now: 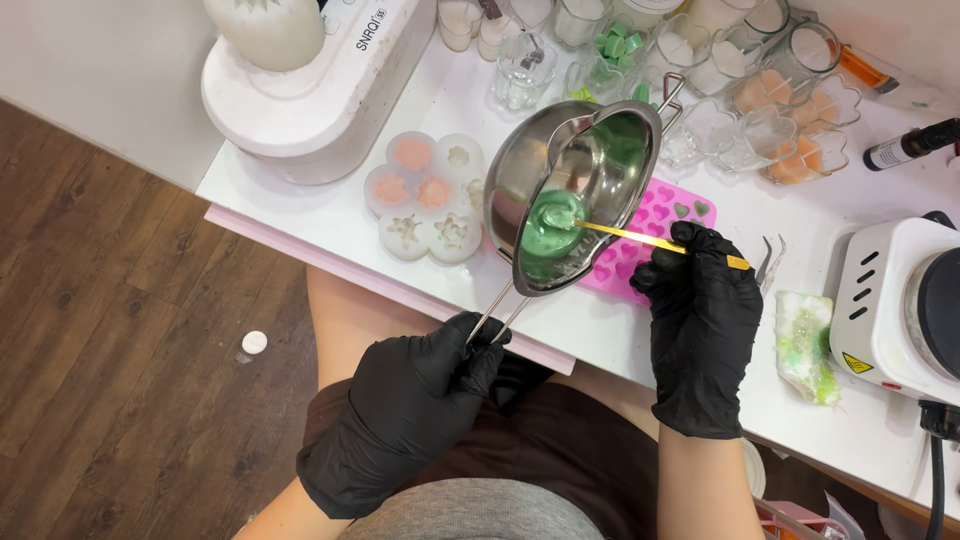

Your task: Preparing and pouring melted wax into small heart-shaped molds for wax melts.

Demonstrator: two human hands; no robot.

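Observation:
My left hand (410, 410), in a black glove, grips the wire handle of a steel melting pot (575, 190) and holds it tilted over the table. Green wax (548, 232) pools in the pot's lower side. My right hand (702, 320), also gloved in black, holds a thin yellow stick (640, 237) whose tip reaches into the green wax. Under the pot lies a pink silicone mould (665, 215) with heart-shaped cavities; two of the far hearts hold green wax.
A white flower-shaped mould (425, 197) with pink and pale fillings lies left of the pot. A white appliance (310, 90) stands at the back left. Several glass cups (770, 130) crowd the back. A hot plate (900, 305), tweezers (770, 262) and a stained cloth (805, 345) are at the right.

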